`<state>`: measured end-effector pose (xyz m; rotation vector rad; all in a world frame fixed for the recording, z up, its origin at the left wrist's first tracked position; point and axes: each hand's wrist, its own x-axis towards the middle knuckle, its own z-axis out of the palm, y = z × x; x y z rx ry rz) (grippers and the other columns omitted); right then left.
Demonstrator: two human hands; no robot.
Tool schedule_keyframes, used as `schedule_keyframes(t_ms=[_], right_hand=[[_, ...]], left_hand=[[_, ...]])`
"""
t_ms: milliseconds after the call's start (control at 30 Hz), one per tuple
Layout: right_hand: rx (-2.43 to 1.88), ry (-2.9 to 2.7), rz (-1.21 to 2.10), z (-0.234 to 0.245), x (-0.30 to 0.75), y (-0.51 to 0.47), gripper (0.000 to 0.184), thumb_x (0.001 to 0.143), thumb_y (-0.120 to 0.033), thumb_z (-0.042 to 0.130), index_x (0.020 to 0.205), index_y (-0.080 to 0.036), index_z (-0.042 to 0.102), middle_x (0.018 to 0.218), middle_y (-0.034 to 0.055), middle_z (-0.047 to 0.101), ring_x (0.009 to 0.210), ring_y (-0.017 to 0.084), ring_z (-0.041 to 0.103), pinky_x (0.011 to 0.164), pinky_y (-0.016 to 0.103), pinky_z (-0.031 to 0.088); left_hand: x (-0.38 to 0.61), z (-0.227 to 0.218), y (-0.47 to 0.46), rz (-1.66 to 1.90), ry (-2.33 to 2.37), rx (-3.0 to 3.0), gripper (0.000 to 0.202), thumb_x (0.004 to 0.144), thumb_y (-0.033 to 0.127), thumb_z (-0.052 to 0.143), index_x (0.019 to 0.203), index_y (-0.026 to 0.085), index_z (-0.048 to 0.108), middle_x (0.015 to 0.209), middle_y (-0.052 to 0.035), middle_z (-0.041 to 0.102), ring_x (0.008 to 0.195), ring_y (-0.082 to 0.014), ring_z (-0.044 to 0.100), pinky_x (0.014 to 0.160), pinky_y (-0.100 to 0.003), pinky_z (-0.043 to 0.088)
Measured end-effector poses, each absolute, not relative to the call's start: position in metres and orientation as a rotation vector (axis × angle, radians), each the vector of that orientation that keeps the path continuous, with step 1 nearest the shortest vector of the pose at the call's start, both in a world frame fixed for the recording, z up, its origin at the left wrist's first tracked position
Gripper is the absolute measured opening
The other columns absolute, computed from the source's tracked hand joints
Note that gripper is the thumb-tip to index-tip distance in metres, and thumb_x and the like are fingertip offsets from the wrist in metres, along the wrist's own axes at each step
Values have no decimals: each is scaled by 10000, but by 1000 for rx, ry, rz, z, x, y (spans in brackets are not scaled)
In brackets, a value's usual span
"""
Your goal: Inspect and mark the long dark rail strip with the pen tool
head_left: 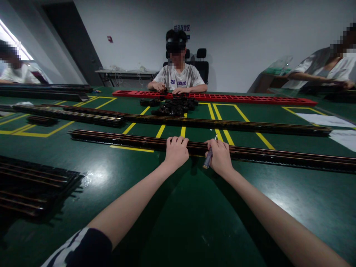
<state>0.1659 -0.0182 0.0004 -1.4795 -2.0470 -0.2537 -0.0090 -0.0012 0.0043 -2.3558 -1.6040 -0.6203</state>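
— How is the long, glossy black strip [198, 149] held?
— On the green table [178, 211], by the curled left hand [177, 152]; a grey pen-shaped tool [208, 159] is gripped in the right hand [221, 157].
— Probably stiff; edges best grasped.

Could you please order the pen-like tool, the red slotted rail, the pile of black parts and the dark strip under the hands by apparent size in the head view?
1. Dark strip, nearer than the rail
2. Red slotted rail
3. Pile of black parts
4. Pen-like tool
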Motion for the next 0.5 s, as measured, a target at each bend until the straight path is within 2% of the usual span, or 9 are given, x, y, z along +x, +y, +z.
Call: schedule_keyframes(t_ms=[500], right_hand=[[-1484, -2040, -260, 1, 165, -19, 180, 690, -90, 486, 770, -218, 390, 867, 93, 641, 808, 251, 530, 806, 376, 362]], left_hand=[[-9, 5, -1, -628, -1614, -2376, 320, 860, 185, 404, 1110, 152, 601, 1127, -86, 647, 1054, -241, 546, 974, -460, 366]])
